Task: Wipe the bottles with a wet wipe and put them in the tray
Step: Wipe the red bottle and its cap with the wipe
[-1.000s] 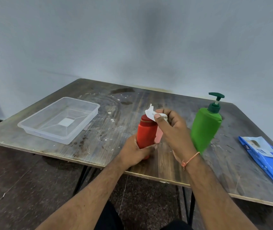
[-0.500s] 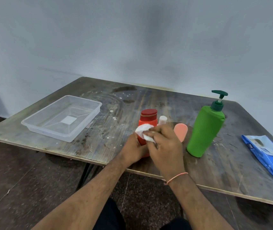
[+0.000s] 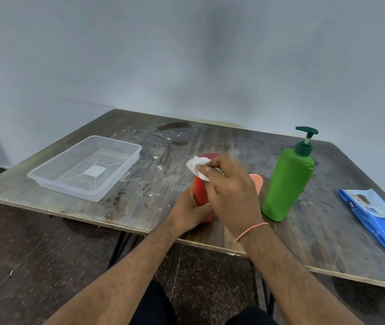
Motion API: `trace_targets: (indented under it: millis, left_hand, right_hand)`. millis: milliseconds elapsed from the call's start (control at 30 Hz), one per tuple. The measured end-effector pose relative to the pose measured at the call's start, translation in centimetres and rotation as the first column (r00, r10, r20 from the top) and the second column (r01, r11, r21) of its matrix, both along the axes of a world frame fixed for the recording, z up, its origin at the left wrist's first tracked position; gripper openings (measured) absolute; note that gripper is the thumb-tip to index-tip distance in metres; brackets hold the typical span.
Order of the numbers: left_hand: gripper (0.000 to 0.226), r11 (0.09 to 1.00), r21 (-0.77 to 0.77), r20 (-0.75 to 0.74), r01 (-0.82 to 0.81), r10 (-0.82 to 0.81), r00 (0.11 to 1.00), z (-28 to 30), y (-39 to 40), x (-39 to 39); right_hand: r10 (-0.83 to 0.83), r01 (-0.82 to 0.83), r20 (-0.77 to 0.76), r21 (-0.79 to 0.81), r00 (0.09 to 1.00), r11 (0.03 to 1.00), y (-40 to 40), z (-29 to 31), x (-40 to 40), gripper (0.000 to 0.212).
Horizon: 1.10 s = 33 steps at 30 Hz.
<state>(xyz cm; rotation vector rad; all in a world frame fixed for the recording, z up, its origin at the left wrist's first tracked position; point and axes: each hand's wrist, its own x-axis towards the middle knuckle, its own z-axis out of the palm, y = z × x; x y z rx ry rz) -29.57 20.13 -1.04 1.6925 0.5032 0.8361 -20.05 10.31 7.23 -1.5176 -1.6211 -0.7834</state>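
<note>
Gripping the red bottle (image 3: 200, 193) low down near its base, the left hand (image 3: 188, 211) has its fingers curled round it and keeps it upright near the front edge of the counter (image 3: 140, 202). The right hand (image 3: 230, 195) is up at the top of the bottle, thumb and fingers pinching a crumpled white wipe (image 3: 196, 168) against the bottle's upper side, just under the red cap (image 3: 208, 156). There's a thin orange thread (image 3: 252, 231) round the right wrist.

Peeking out from behind the right hand is a bit of something pink (image 3: 256, 182), mostly hidden, so hard to say what it is. Just right of that stands a green pump bottle (image 3: 286, 184) with a dark green pump head, upright and not touched by either hand.

Over on the left, well apart from the bottles, sits the clear plastic tray (image 3: 46, 178), with nothing in it. A blue wipe pack (image 3: 379, 219) lies flat at the far right of the counter. The wooden top looks pretty scuffed and spotted with pale flecks.
</note>
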Motion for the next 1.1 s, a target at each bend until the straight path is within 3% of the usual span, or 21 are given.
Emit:
trace_targets:
  millis: [200,367,467,567,767,833,900,1033,1100]
  left_hand:
    - [0.028,1.0,0.018,-0.071,-0.01,0.011,0.997,0.0,0.0,-0.1]
    - [0.025,0.998,-0.013,-0.002,0.061,-0.061,0.998,-0.2,0.1,-0.1]
    - [0.045,0.991,-0.092,0.039,0.096,-0.092,0.995,0.5,-0.6,-0.1]
    - [0.073,0.995,-0.058,0.021,0.081,-0.08,0.997,0.6,-0.6,0.0]
    - [0.106,0.976,-0.04,0.121,0.213,-0.207,0.971,0.9,-1.0,-0.3]
    - [0.112,0.967,-0.159,0.144,0.201,-0.178,0.973,1.1,-1.1,-0.6]
    - [0.112,0.944,-0.284,0.146,0.168,-0.131,0.981,1.2,-0.8,-0.6]
    - [0.087,0.93,-0.36,0.104,0.074,-0.039,0.994,1.8,-0.3,-0.4]
    - [0.088,0.917,-0.394,0.097,0.058,-0.021,0.995,1.9,-0.3,-0.4]
  right_hand:
    - [0.126,-0.13,-0.032,-0.237,0.991,0.963,-1.7,-4.9,1.3,0.024]
    - [0.117,-0.111,0.018,-0.201,0.993,0.973,-1.8,-4.3,1.9,0.025]
    - [0.088,-0.092,-0.038,-0.098,0.995,0.991,-1.3,-2.9,2.4,0.022]
    - [0.1,-0.107,-0.142,-0.041,0.985,0.993,-1.0,-2.0,2.7,0.02]
    - [0.176,-0.193,-0.225,-0.055,0.958,0.98,-1.2,-3.1,3.1,0.021]
    - [0.186,-0.21,-0.221,-0.09,0.957,0.973,-1.3,-4.1,3.0,0.019]
    - [0.19,-0.216,-0.184,-0.13,0.964,0.968,-1.3,-5.3,2.7,0.019]
    - [0.185,-0.201,-0.092,-0.204,0.978,0.958,-1.5,-7.6,2.5,0.022]
    - [0.189,-0.202,-0.075,-0.255,0.979,0.946,-1.9,-8.8,2.4,0.02]
